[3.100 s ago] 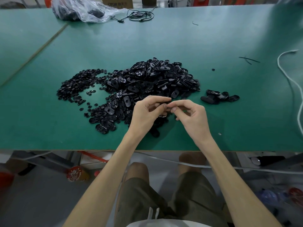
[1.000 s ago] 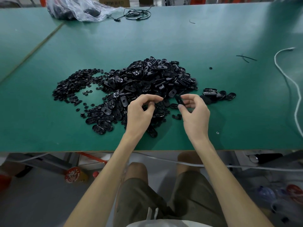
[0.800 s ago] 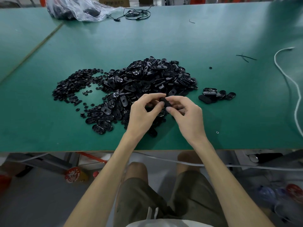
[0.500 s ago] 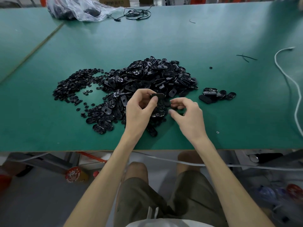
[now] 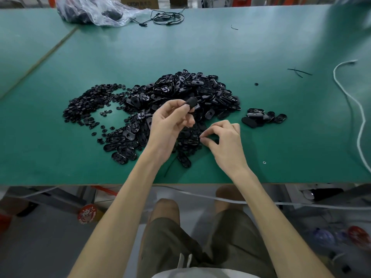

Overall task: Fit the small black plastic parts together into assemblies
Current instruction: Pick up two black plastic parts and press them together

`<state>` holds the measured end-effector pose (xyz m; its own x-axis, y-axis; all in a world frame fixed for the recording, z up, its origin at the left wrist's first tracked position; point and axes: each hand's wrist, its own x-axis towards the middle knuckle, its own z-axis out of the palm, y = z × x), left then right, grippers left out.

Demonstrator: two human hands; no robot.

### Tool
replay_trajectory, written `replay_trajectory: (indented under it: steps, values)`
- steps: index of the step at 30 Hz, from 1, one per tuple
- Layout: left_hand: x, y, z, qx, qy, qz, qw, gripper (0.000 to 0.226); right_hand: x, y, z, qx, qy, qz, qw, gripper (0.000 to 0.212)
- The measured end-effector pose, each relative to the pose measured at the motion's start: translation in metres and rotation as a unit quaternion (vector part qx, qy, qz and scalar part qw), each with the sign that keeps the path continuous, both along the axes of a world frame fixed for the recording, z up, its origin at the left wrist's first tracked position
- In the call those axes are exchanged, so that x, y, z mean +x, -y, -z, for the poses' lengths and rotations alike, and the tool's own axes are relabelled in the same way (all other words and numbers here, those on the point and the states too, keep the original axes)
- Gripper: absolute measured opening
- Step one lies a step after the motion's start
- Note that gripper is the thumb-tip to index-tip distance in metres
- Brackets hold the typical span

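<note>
While the left hand (image 5: 170, 127) pinches one black oval part (image 5: 191, 102) between thumb and fingertips, raised just above the near side of the pile (image 5: 186, 89), the right hand (image 5: 225, 145) sits lower, at the pile's near right edge. Its thumb and forefinger are curled together, tips down among the parts; whether they grasp anything I cannot tell. The pile, a heap of oval shells, lies on the green table (image 5: 261, 47). Left of the pile, touching it, spreads a flatter scatter of small round bits (image 5: 86, 105). Just right of the pile, apart from it, sits a small cluster (image 5: 261, 117) of ovals. Far beyond the pile, to the left, lie a clear bag (image 5: 94, 11) and a black cable (image 5: 168, 17). Well right of the pile runs a white cord (image 5: 359, 109).
</note>
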<state>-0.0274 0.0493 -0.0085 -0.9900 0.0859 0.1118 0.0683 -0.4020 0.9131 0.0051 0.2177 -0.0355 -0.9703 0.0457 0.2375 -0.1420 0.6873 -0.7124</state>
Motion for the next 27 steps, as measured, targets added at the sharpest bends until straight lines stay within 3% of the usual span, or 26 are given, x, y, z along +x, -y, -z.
replay_trajectory:
  steps: [5, 10, 15, 21, 25, 27]
  values:
    - [0.001, -0.013, 0.006, 0.086, 0.077, 0.048, 0.992, 0.006, 0.002, 0.0, -0.001, 0.001, -0.004, 0.01, 1.0, 0.015]
    - [0.0, -0.012, 0.009, 0.06, 0.09, 0.053, 0.993, 0.007, 0.0, 0.0, -0.001, 0.001, 0.002, 0.025, 1.0, 0.01]
    - [0.002, -0.011, 0.01, 0.091, 0.075, 0.075, 0.99, 0.008, -0.001, 0.0, -0.002, 0.01, 0.011, 0.019, 1.0, 0.01]
    - [0.004, -0.014, 0.013, 0.005, 0.046, 0.063, 0.997, 0.013, 0.003, -0.005, -0.006, -0.117, -0.001, 0.019, 0.993, 0.006]
    - [0.007, -0.018, 0.015, -0.04, 0.018, 0.071, 0.997, 0.007, 0.004, -0.008, -0.008, -0.228, -0.022, 0.003, 0.973, 0.007]
    - [0.008, -0.02, 0.017, -0.055, 0.004, 0.067, 0.996, 0.014, 0.004, -0.01, -0.008, -0.282, -0.029, 0.0, 0.959, 0.008]
